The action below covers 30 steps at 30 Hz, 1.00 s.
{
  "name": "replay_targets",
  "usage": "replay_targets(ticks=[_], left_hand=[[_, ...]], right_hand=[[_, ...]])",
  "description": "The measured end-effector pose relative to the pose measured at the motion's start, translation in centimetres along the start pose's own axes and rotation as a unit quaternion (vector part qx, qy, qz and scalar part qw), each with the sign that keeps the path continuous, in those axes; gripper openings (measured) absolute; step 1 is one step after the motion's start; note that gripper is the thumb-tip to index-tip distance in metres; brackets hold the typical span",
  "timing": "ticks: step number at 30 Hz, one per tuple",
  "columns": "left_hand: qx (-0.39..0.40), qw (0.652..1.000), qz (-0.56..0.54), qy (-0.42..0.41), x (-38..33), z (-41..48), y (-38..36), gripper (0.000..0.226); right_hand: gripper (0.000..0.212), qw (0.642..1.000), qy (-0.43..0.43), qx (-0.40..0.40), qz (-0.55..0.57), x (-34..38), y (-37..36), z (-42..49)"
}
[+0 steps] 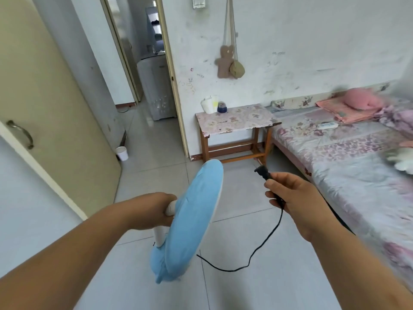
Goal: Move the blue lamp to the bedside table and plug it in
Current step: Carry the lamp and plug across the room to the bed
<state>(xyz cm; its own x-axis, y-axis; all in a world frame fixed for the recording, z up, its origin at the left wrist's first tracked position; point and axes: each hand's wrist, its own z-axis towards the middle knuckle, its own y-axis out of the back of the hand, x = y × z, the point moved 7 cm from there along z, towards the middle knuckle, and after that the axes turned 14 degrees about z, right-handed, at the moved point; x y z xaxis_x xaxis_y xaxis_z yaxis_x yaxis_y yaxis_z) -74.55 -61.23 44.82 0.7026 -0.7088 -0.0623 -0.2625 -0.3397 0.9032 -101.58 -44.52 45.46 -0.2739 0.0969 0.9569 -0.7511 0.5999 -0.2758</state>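
Note:
The blue lamp point(192, 220) hangs above the floor in the middle of the view, its flat blue head seen edge-on and its blue base below. My left hand point(152, 211) grips its white stem. My right hand point(288, 195) holds the black cord just behind the black plug point(262, 171), whose prongs point up and left. The cord point(263, 249) loops down from that hand to the lamp's base. The bedside table point(237, 118), wooden legs under a flowered top, stands ahead against the wall, beside the bed.
A white bag point(209, 104) and a dark jar point(222, 107) sit at the table's back left corner. The bed point(348, 157) fills the right side. A wardrobe door point(51, 113) stands at left, with a white cup point(122, 153) on the floor. Beyond is an open doorway point(147, 70).

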Motion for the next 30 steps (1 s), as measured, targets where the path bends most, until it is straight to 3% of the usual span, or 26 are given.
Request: replay_targets(ticks=[8, 15, 30], left_hand=[[-0.008, 0.999, -0.039, -0.014, -3.1, 13.2, 7.1, 0.062], [0.001, 0.999, -0.032, -0.035, -3.8, 24.8, 11.5, 0.037], [0.023, 0.991, 0.025, -0.127, -3.3, 53.9, 25.5, 0.038]], right_hand=[[0.011, 0.999, 0.032, 0.009, -0.033, 5.2, 4.1, 15.1], [0.015, 0.997, 0.061, 0.005, -0.055, 7.0, 5.2, 26.2], [0.019, 0.980, 0.145, -0.103, -0.087, 14.0, 7.3, 51.2]])
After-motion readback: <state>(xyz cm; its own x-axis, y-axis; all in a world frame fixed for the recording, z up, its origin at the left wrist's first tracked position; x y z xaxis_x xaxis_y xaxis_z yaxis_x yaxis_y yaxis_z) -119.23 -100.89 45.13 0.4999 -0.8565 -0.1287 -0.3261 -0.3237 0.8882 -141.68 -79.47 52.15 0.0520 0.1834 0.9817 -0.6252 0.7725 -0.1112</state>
